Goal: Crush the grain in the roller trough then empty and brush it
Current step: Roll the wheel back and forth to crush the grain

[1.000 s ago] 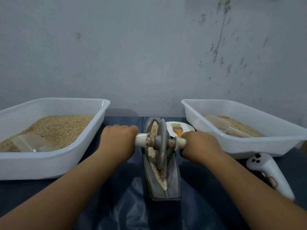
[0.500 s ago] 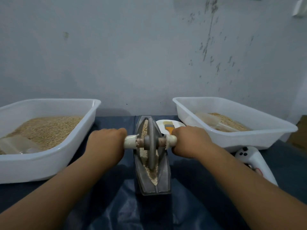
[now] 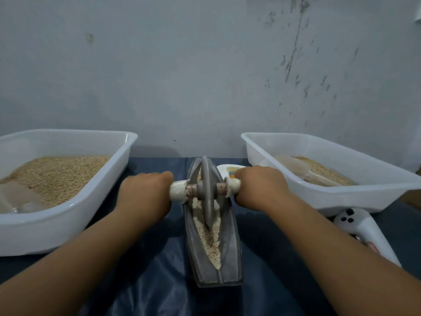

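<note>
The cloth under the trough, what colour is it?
Dark blue cloth, seen in the head view.

Left tub point(image 3: 68, 215) cut by the frame's left edge; small dish point(image 3: 230, 168) and orange-handled brush point(image 3: 232, 175) mostly behind the right hand point(image 3: 257, 188); roller handle ends hidden inside both fists; white controller point(image 3: 364, 233) partly behind the right forearm.

Grey boat-shaped trough point(image 3: 230, 254), crushed grain point(image 3: 210, 238) inside; roller wheel point(image 3: 207, 190) upright mid-trough.
</note>
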`<state>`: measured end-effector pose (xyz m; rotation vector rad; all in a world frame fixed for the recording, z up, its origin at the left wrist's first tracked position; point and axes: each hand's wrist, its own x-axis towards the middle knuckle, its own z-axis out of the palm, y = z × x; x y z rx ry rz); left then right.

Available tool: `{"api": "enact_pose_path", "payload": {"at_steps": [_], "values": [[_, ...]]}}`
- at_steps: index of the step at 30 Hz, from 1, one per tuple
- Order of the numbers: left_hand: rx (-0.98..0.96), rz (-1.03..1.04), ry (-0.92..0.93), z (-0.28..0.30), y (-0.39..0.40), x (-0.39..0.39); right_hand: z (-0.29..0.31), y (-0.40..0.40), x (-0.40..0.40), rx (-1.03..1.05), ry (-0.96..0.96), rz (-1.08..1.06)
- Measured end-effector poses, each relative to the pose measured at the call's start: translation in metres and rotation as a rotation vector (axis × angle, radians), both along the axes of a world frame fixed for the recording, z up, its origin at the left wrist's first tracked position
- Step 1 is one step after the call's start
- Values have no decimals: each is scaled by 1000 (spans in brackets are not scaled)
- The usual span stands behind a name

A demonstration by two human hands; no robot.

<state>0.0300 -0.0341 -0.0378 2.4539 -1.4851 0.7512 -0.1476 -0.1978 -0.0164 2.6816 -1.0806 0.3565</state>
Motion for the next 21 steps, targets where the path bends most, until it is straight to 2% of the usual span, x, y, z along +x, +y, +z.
{"api": "enact_pose_path", "payload": {"at_steps": [6,14,19,21], "values": [[13,0,-9,9,-23,12,1,-18,12,53,-21,-7],[28,-36,-68,9,21,-21,-1,16,-31,115,49,44],[-15,-99,-76,8,52,-33,10,41,-57,44,64,80],[26,-53,-55,7,50,-30,12,43,-54,28,78,66]]}}
